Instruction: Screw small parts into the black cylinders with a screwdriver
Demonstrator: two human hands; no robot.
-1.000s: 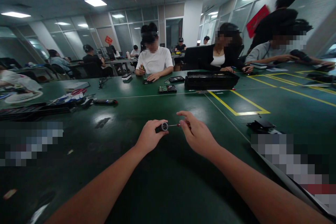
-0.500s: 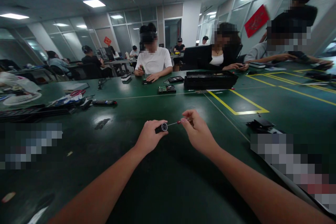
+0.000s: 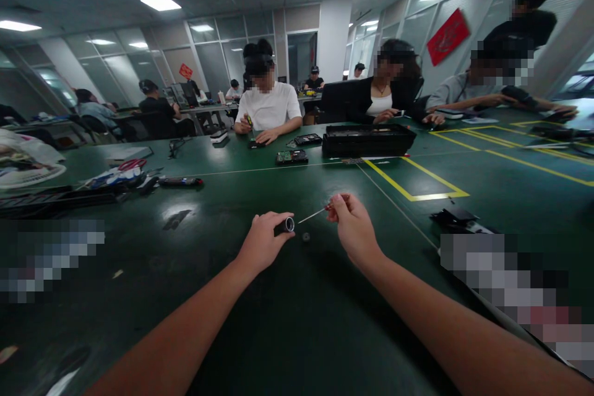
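Note:
My left hand (image 3: 265,236) is closed around a short black cylinder (image 3: 284,226), its ring-rimmed open end turned to the right and toward me. Between the fingers and thumb of my right hand (image 3: 351,221) is a thin screwdriver (image 3: 314,215) with a red handle, mostly covered by the fingers. Its metal shaft slants down to the left, and the tip is just right of the cylinder's mouth, apart from it. Below the tip, a small dark round piece (image 3: 305,237) lies on the green table (image 3: 278,334).
Across the table, a co-worker in a white shirt (image 3: 269,105) works with a tool near an opened hard drive (image 3: 292,157). A long black housing (image 3: 369,140) stands at the back. A black pen-like tool (image 3: 180,182) and scissors (image 3: 132,164) lie to the left, black parts (image 3: 457,218) to the right.
The screwdriver has come away from the cylinder's mouth, with my right hand shifting slightly right. The small round piece now shows on the table, and the cylinder's end looks hollow.

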